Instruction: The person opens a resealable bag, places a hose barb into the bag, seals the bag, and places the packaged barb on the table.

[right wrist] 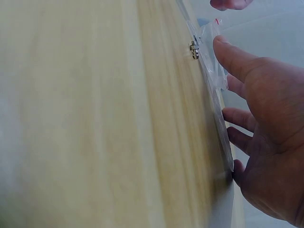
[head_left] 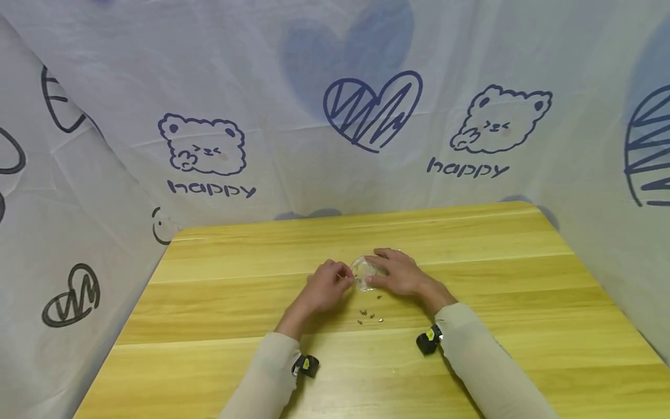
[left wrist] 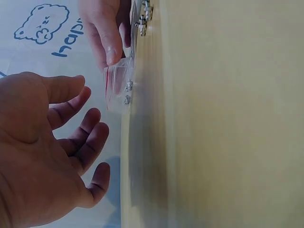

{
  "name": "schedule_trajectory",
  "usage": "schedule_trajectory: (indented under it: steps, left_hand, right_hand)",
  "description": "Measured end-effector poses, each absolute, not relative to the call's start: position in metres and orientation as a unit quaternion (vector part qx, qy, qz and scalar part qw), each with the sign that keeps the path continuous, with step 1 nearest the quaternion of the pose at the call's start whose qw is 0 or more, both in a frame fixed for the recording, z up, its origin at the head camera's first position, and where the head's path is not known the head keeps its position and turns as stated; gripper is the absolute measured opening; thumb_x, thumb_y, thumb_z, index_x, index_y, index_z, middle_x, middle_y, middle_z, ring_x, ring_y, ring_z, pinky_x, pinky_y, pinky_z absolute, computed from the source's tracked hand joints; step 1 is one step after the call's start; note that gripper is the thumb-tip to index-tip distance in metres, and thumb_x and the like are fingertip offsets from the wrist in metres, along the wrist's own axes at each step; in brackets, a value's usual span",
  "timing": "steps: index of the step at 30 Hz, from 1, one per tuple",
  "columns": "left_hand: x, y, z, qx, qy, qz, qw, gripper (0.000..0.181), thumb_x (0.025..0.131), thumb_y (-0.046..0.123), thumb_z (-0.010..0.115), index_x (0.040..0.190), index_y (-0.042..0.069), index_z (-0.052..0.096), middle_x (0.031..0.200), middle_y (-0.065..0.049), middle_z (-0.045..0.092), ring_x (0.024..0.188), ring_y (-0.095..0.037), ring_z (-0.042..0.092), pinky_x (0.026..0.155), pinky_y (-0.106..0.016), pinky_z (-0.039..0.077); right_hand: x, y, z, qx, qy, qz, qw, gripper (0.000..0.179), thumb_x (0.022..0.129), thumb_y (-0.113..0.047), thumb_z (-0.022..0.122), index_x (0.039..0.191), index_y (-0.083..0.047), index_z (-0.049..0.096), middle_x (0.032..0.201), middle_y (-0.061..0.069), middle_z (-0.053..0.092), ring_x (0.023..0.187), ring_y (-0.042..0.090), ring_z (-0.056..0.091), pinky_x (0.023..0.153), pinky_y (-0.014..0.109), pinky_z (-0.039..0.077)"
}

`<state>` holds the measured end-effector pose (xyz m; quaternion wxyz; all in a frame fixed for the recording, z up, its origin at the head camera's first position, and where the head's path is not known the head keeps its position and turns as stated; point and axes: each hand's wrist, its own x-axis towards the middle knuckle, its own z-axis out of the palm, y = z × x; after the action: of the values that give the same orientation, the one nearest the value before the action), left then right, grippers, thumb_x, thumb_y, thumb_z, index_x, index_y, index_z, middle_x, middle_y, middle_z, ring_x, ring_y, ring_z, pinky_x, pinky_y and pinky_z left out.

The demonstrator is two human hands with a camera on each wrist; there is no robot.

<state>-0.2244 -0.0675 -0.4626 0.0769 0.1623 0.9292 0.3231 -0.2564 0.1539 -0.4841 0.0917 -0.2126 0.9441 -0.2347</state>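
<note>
A small clear zip bag with a red strip along its mouth lies at the middle of the table. My right hand holds the bag, its thumb on the plastic and other fingers beyond it. Small metal screw-like pieces show through the clear plastic. My left hand is beside the bag's mouth, thumb and forefinger tips together, other fingers loosely curled. Whether something tiny sits between those tips is hidden. Several loose metal pieces lie on the near side of the bag.
The wood-grain table reaches back to a white cloth printed with hearts and bears. Dark wrist devices sit at both sleeve cuffs. One loose metal piece lies close below the right hand.
</note>
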Motion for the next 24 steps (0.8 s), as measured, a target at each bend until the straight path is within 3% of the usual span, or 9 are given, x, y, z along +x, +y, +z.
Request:
schedule_trajectory:
  steps: [15,24]
  left_hand:
    - [-0.197,-0.064,-0.462,0.23,0.925,0.272,0.135,0.008,0.095,0.028,0.058,0.097,0.022,0.064,0.096,0.003,0.056,0.093,-0.016,0.053,0.089,-0.058,0.037]
    - [-0.194,-0.061,-0.464,0.259,0.932,0.218,0.131,0.009,0.091,0.026,0.064,0.097,0.028,0.07,0.1,0.005,0.059,0.095,-0.015,0.054,0.086,-0.055,0.038]
  right_hand:
    - [-0.257,0.154,-0.486,-0.211,0.943,-0.24,0.092,0.061,0.094,-0.05,0.055,0.148,-0.024,0.041,0.157,0.009,0.031,0.145,0.035,0.025,0.115,0.058,0.018]
    - [-0.259,0.155,-0.487,-0.219,0.943,-0.234,0.087,0.062,0.094,-0.05,0.055,0.148,-0.024,0.04,0.156,0.01,0.032,0.145,0.036,0.026,0.114,0.059,0.02]
